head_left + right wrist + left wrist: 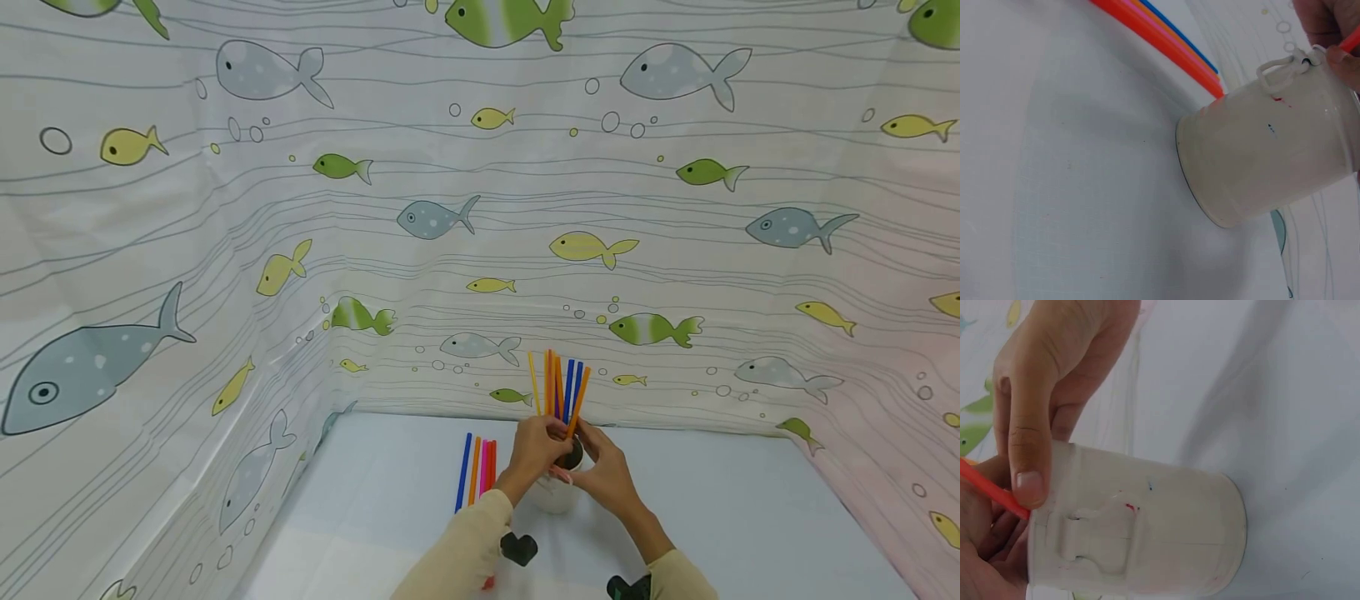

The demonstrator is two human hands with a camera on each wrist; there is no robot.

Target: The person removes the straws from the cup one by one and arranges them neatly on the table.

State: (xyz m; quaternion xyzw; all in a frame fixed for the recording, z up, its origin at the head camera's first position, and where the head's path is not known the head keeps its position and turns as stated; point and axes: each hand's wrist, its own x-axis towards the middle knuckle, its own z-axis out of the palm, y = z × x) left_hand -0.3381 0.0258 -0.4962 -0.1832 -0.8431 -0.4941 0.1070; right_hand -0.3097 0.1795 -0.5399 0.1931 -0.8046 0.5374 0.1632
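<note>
A white pot (552,497) with small side handles stands on the table, its dark mouth between both hands. Several yellow, orange and blue straws (567,387) rise out of it. My left hand (536,454) is over the mouth from the left, fingers curled about an orange straw (581,398). At the rim's right side my right hand (609,477) grips the pot, thumb outside against the rim in the left wrist view. A red straw (991,490) leans at the rim beside that thumb. The left hand shows partly behind it.
Left of the pot, several blue, orange, pink and red straws (477,467) lie side by side, partly under the left sleeve (468,542). A fish-patterned curtain (450,250) surrounds the white table (375,500) at the back and sides.
</note>
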